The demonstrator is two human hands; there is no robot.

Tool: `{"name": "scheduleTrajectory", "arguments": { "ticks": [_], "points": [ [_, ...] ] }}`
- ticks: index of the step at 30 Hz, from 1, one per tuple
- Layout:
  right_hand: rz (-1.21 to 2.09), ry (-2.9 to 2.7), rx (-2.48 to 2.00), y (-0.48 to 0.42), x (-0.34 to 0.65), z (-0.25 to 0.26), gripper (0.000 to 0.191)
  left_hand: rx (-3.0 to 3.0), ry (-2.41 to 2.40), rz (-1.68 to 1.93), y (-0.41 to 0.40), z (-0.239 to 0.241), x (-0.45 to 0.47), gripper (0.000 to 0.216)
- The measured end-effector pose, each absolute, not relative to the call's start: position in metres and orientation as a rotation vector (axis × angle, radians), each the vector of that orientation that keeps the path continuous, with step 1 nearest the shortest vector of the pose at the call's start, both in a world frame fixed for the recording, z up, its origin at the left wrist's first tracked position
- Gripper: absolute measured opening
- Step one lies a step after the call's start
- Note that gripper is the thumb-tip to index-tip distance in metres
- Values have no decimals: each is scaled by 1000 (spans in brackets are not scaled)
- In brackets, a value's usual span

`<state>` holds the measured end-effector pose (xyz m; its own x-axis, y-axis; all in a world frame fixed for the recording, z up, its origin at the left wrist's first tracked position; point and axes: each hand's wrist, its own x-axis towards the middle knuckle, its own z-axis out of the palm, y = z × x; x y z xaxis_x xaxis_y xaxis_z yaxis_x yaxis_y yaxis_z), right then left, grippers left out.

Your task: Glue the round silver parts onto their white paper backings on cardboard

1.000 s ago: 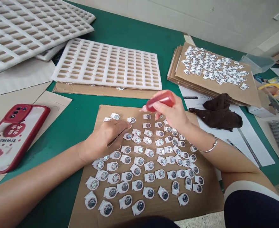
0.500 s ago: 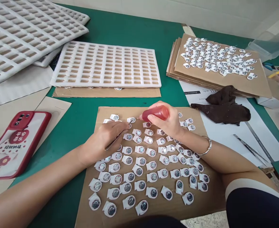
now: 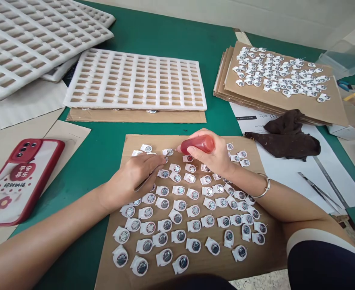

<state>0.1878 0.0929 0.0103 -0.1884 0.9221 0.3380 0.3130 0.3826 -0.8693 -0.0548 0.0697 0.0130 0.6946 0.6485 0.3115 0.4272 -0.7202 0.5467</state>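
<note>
Our left hand [image 3: 137, 171] grips slim metal tweezers [image 3: 146, 180], right hand [image 3: 219, 157] a translucent red bottle [image 3: 199, 143], apparently dispensing mid-frame; next needs steadiness.

green tabletop [image 3: 153, 36]: on my screen i see it bearing these
near middle: wide cardboard sheet [image 3: 210, 264]
far middle: cardboard slab [image 3: 177, 117]
right: cardboard stack [image 3: 331, 104], printed paper sheet [image 3: 280, 171]
left: tan paper sheets [image 3: 70, 129]

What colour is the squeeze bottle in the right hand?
Translucent red; the bottle shows best in the head view, in the right hand.
</note>
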Motion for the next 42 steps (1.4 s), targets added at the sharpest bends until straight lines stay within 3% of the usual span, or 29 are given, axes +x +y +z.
{"name": "scheduleTrajectory", "arguments": {
  "ticks": [33, 42],
  "points": [
    [722, -1848, -998, 87, 187, 15, 25, 2465, 797, 667, 72, 17, -54, 26],
    [1151, -1514, -1214, 93, 187, 13, 29, 2344, 860, 680, 77, 18, -58, 23]
  ]
}}
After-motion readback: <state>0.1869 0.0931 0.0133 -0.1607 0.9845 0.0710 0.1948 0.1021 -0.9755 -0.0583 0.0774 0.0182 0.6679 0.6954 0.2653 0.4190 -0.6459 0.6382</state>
